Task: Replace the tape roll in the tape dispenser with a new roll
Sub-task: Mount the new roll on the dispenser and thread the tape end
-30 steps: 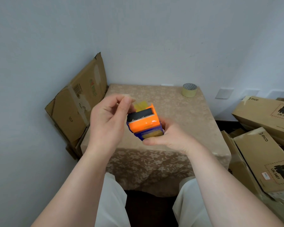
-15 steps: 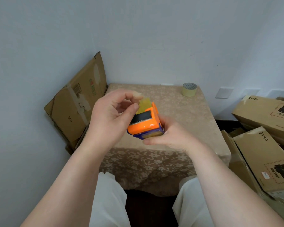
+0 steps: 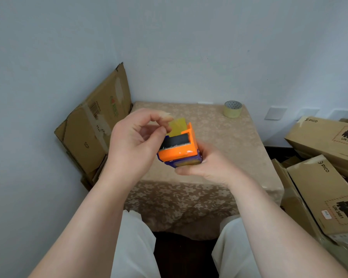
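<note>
The right hand (image 3: 207,167) grips the orange-and-blue tape dispenser (image 3: 179,150) from its 4 o'clock side, holding it in the air above the cloth-covered table (image 3: 229,149). The left hand (image 3: 135,145), at the dispenser's 9 o'clock, has thumb and forefinger curled together at the yellowish tape end (image 3: 178,127) that rises from the dispenser's far edge at 12 o'clock; whether the fingertips actually pinch the tape cannot be told. A second tape roll (image 3: 233,109) stands on the table's far corner at 1 o'clock, well apart from both hands. Flattened cardboard (image 3: 94,125) leans at 9 o'clock; cartons (image 3: 325,177) lie at 3 o'clock.
</note>
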